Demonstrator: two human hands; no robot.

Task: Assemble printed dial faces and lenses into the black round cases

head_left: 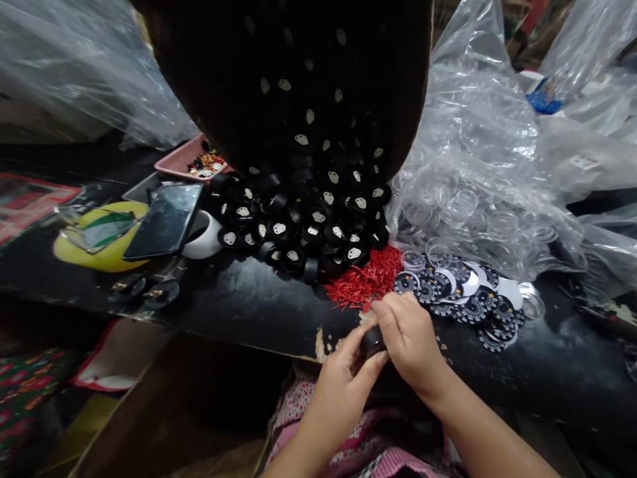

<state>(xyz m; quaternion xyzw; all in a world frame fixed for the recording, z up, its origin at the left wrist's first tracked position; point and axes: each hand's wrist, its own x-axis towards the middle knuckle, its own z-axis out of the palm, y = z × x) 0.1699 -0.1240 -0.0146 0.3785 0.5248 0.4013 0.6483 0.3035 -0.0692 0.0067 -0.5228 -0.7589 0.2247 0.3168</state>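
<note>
My left hand (343,375) has its fingers wrapped round a small round black part (372,340) at the table's front edge. My right hand (405,332) is closed against the top of that part, its fingertips pressed together; what they pinch, if anything, is hidden. Just beyond my hands lies a heap of thin red pieces (365,275). Printed black-and-white dials (472,299) are spread to the right of it. Many round black cases with pale inserts (298,229) are piled behind, spilling from a large dark container (298,66).
Clear rings in a plastic bag (462,206) lie at the right. On the left are a phone (164,219), a white roll (204,239), glasses on a yellow item (82,249), two round black parts (162,294) and a pink tray (176,159).
</note>
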